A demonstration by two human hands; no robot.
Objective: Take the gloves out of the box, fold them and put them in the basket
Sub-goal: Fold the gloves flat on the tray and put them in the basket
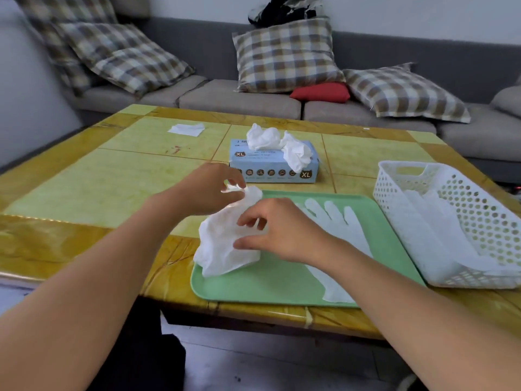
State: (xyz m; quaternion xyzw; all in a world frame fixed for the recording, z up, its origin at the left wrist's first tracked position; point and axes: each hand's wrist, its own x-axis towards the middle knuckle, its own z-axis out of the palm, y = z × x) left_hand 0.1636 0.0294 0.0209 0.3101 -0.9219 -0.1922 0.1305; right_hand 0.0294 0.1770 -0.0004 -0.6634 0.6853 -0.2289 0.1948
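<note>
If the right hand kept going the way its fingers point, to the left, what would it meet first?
The right hand already touches the crumpled glove, so that comes first. Beyond it lies bare table, as far as depth can be judged.

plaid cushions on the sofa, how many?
4. Two overlap at the left end: rear one, front one. One upright in the middle. One lying at the right. More may sit out of frame.

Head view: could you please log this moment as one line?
left hand: pinches crumpled glove | right hand: holds it | flat glove: on tray
</note>
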